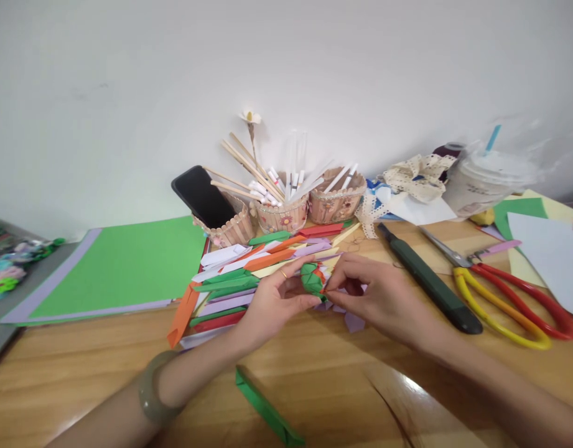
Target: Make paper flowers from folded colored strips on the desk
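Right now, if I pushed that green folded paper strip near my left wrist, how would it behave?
The green folded strip looks like thin paper, so probably very light and likely to slide on the glossy wooden table. Lying flat and creased, it shouldn't roll. Long and narrow, it may flex if lifted by one end.

Two bare forearms enter from the near edge, one at near left and one at near right, ending in the left hand (272,302) and the right hand (379,295). The left wrist wears a thick, smooth, rounded bangle of pale grey-green stone (153,392) (jade, by the look of it). One left finger carries a thin gold-coloured ring band (283,274), too small to show detail.
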The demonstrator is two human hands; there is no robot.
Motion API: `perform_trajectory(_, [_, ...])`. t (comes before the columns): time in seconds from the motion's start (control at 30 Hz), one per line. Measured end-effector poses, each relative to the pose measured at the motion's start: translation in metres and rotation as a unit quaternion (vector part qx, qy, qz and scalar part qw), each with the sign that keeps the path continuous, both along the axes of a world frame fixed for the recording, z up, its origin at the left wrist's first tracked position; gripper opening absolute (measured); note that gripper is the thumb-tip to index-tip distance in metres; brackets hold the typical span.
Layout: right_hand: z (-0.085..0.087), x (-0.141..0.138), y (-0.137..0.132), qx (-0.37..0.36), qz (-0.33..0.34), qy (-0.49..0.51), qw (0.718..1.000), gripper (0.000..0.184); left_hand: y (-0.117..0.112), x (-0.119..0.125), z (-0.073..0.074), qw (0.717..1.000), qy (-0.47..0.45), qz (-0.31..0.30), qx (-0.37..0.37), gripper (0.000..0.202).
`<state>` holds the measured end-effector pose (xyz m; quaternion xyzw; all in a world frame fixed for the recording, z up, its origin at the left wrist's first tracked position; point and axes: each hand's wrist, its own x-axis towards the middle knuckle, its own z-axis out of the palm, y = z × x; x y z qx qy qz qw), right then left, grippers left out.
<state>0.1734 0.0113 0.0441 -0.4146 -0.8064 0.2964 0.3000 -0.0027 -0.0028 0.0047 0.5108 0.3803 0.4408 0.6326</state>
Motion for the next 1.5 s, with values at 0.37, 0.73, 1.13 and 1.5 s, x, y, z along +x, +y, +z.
perform_trajectory(0.37, [-0.009, 0.001, 0.000, 0.094, 0.005, -0.033, 0.995, 0.011, 0.001, 0.001, 0.000, 1.000, -0.007, 0.027, 0.005, 0.060])
perform_trajectory(0.73, [-0.009, -0.003, -0.001, 0.067, -0.021, 0.027, 0.997, 0.008, 0.004, 0.002, -0.001, 0.996, -0.048, 0.071, 0.019, 0.049])
perform_trajectory(1.13, [-0.018, -0.002, -0.008, 0.298, -0.001, 0.011, 0.954, 0.029, 0.000, 0.003, 0.007, 0.982, -0.151, 0.084, -0.073, 0.045])
perform_trajectory(1.5, [-0.018, 0.001, -0.010, 0.347, 0.016, -0.045, 0.937, 0.028, 0.000, 0.003, 0.009, 0.979, -0.164, 0.080, -0.093, 0.046])
